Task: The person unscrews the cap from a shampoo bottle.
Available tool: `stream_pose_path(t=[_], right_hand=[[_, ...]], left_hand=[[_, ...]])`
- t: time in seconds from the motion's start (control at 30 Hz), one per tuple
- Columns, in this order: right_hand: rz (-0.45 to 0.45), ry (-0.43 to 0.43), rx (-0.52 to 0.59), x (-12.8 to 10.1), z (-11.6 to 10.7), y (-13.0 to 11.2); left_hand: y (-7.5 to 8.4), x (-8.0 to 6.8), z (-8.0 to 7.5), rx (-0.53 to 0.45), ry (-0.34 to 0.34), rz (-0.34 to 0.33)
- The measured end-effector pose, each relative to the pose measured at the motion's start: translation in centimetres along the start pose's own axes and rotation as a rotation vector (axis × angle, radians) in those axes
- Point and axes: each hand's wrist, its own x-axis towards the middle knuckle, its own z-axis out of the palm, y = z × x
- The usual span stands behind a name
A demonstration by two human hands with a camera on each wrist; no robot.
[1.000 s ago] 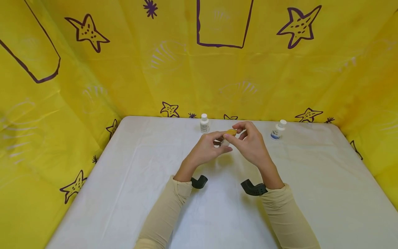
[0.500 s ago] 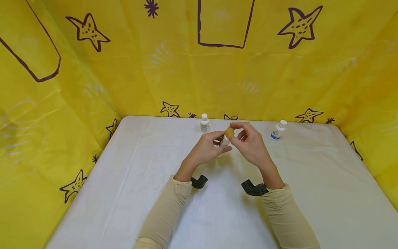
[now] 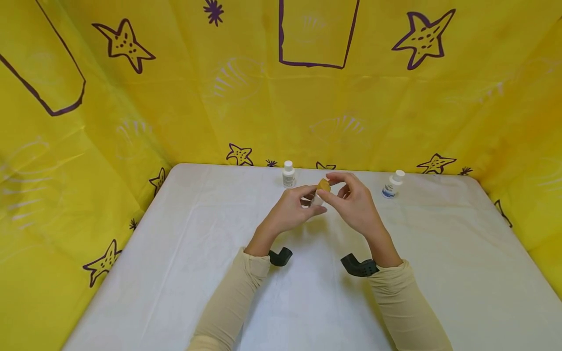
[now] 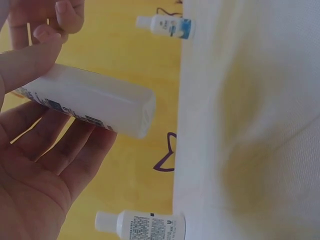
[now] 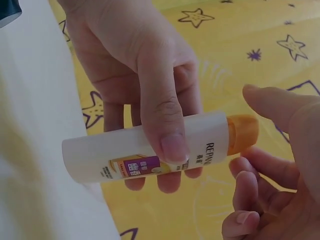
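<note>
My left hand (image 3: 287, 209) grips a small white toiletry bottle (image 5: 100, 155) above the table, its thumb across the front label. A purple and orange label patch shows on the bottle, and its base (image 4: 147, 115) points down in the left wrist view. On its top end sits an orange cap (image 5: 242, 132), also visible between the hands as a yellow-orange cap (image 3: 324, 185) in the head view. My right hand (image 3: 355, 207) is around the cap. In the right wrist view its thumb (image 5: 262, 100) stands apart from the cap, while the index fingertip is right at the cap's underside.
Two white bottles stand near the table's back edge: one with a small-print label (image 3: 288, 176) behind the left hand, one with a blue label (image 3: 391, 185) to the right. A yellow patterned curtain (image 3: 272, 107) encloses the white table (image 3: 184, 273).
The orange cap has gone from lying flatter to a more upright outline in the head view, between the same two hands. The right fingers have shifted slightly around it; the arms have hardly moved.
</note>
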Motion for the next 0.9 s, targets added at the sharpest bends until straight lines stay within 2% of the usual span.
stream_pose_path(t=[0.23, 0.7, 0.9], right_hand=[[0.041, -0.007, -0.027, -0.01, 0.01, -0.14], [-0.033, -0.071, -0.036, -0.23, -0.57, -0.16], [0.030, -0.019, -0.032, -0.08, -0.36, 0.11]], left_hand=[[0.09, -0.04, 0.07, -0.001, -0.005, 0.013], [0.13, -0.18, -0.10, -0.009, -0.001, -0.047], [0.10, -0.12, 0.03, -0.025, 0.007, -0.037]])
